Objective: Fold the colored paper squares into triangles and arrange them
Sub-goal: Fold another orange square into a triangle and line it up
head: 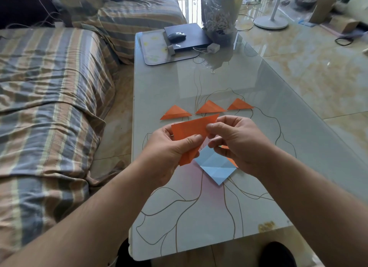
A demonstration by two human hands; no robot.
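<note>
The left hand (171,147) grips an orange paper (191,131) by its lower edge, thumb on top, held above the surface (199,207). The right hand (237,141) pinches its right side. Beyond the hands lie three orange triangles (210,108) in a row; a blue square (216,165) lies beneath them.

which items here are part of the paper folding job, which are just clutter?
Job:
- orange paper, gripped by left hand and right hand
- three folded orange triangles in a row
- blue paper square flat on the table

Clutter:
- laptop with mouse on top
- mat
- charger
- plastic-lined bin
</note>
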